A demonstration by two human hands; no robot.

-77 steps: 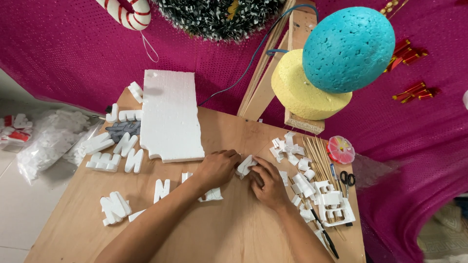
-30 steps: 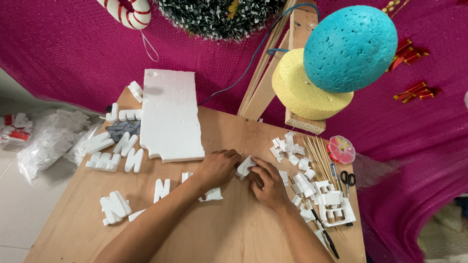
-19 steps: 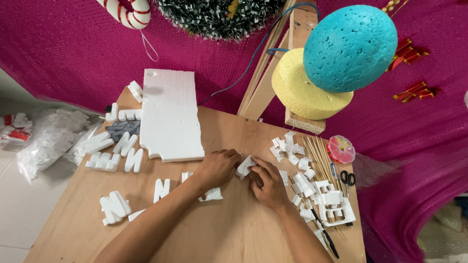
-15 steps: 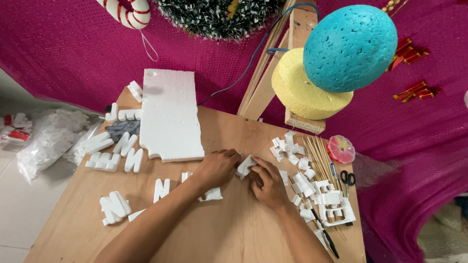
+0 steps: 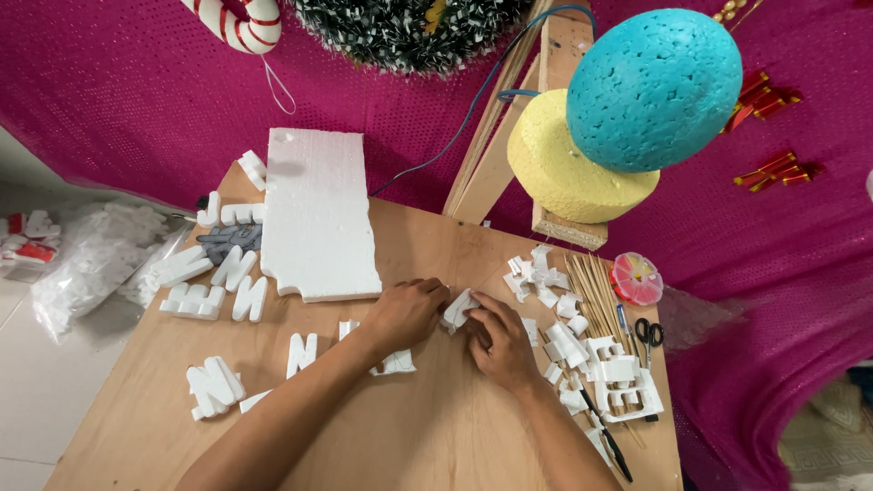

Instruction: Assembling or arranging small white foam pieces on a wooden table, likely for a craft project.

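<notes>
my left hand (image 5: 405, 314) and my right hand (image 5: 498, 341) meet near the middle of the wooden table (image 5: 427, 436), fingers of both clamped together on a small white foam piece (image 5: 457, 309) held just above the board. i judge it best to keep the grip light, since foam crumbles and dents, and to work it with fingertips only. the big foam slab (image 5: 318, 214) lies just beyond my left hand; cut foam letters (image 5: 214, 386) sit to the left, scraps (image 5: 555, 336), wooden skewers (image 5: 596, 282) and scissors (image 5: 648, 332) crowd the right edge. bare wood toward me leaves room to set things down.
</notes>
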